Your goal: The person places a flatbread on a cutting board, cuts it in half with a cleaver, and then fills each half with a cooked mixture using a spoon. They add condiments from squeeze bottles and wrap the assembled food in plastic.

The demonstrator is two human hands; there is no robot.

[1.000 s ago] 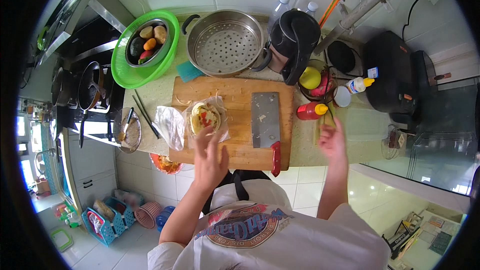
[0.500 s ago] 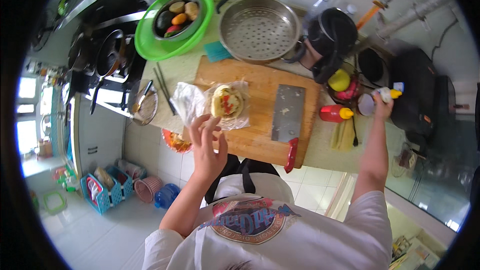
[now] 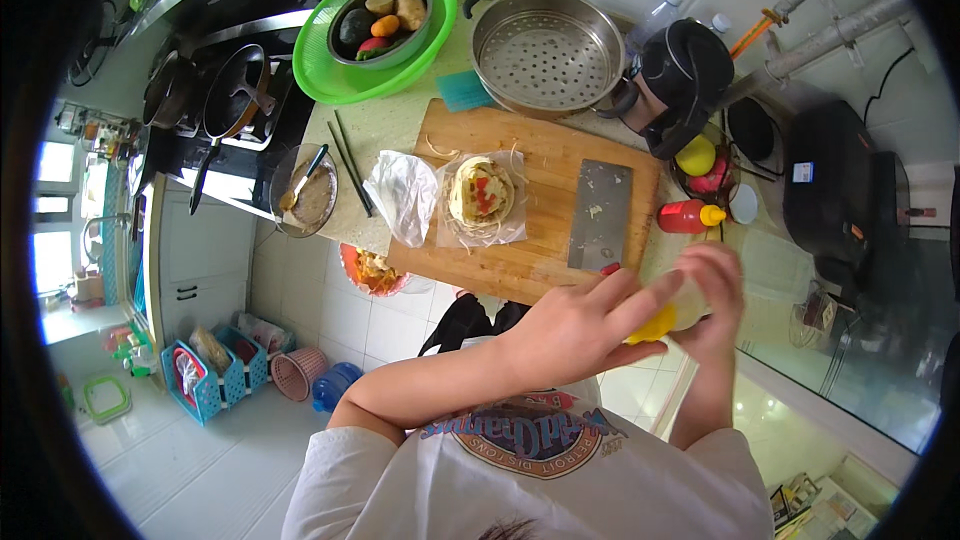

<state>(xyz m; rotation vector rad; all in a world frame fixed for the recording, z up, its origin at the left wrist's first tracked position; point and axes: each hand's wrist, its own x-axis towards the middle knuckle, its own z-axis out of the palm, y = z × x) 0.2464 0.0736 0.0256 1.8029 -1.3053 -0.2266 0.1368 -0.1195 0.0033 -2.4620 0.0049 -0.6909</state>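
Note:
In front of my body, off the near right corner of the cutting board, both hands meet on a squeeze bottle (image 3: 690, 306) with a pale body and a yellow cap (image 3: 655, 326). My right hand (image 3: 722, 312) is wrapped round the body, slightly blurred. The fingers of my left hand (image 3: 575, 332) close on the yellow cap. On the wooden cutting board (image 3: 545, 275) lies a round filled flatbread (image 3: 482, 194) with red and white topping, on a clear plastic sheet. A cleaver (image 3: 600, 215) rests to its right; my left hand hides most of its red handle.
A crumpled white bag (image 3: 402, 195) lies at the board's left edge, beside dark chopsticks (image 3: 348, 162) and a glass plate (image 3: 305, 215) with a brush. Behind stand a steamer pot (image 3: 548, 50) and a green basin (image 3: 312, 60). A red squeeze bottle (image 3: 683, 217) stands right of the board.
My right hand has brought the yellow-capped bottle from the far right of the counter to my front. My left hand has left the flatbread and moved right, onto the bottle's cap.

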